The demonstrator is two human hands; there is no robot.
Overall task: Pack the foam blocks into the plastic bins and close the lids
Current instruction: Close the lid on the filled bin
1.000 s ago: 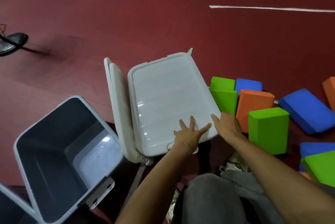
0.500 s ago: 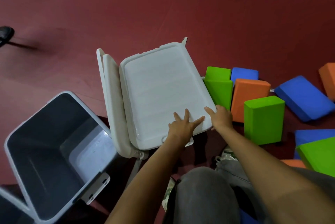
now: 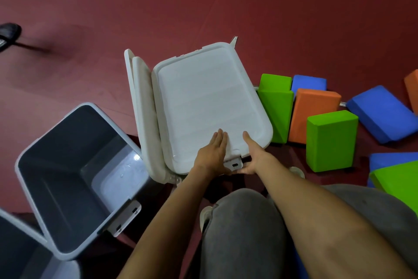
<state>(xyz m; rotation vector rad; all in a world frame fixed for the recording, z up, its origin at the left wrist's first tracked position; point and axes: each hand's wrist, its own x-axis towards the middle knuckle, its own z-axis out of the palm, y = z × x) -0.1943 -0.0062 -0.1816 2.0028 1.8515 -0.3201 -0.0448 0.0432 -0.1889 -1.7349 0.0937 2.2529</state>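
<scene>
A white bin lid (image 3: 203, 102) lies closed over a bin in front of me. My left hand (image 3: 212, 154) presses flat on its near edge with the fingers together. My right hand (image 3: 255, 156) rests beside it, fingers straight on the lid and thumb down by the front latch (image 3: 235, 163). An open grey bin (image 3: 74, 174) stands empty at the left. Foam blocks lie on the floor to the right: a green block (image 3: 331, 140), an orange block (image 3: 312, 116), another green block (image 3: 276, 102) and a blue block (image 3: 382, 113).
A second white lid (image 3: 140, 109) stands on edge against the closed bin's left side. Part of another bin (image 3: 13, 247) shows at the bottom left. More blocks, green (image 3: 400, 179) and blue (image 3: 308, 83), lie at the right. My knees fill the bottom of the view. A shoe (image 3: 9, 32) is far left.
Both hands have slid along the lid's near edge toward the front latch. The right hand left the lid's right corner. The left hand's spread fingers have closed together.
</scene>
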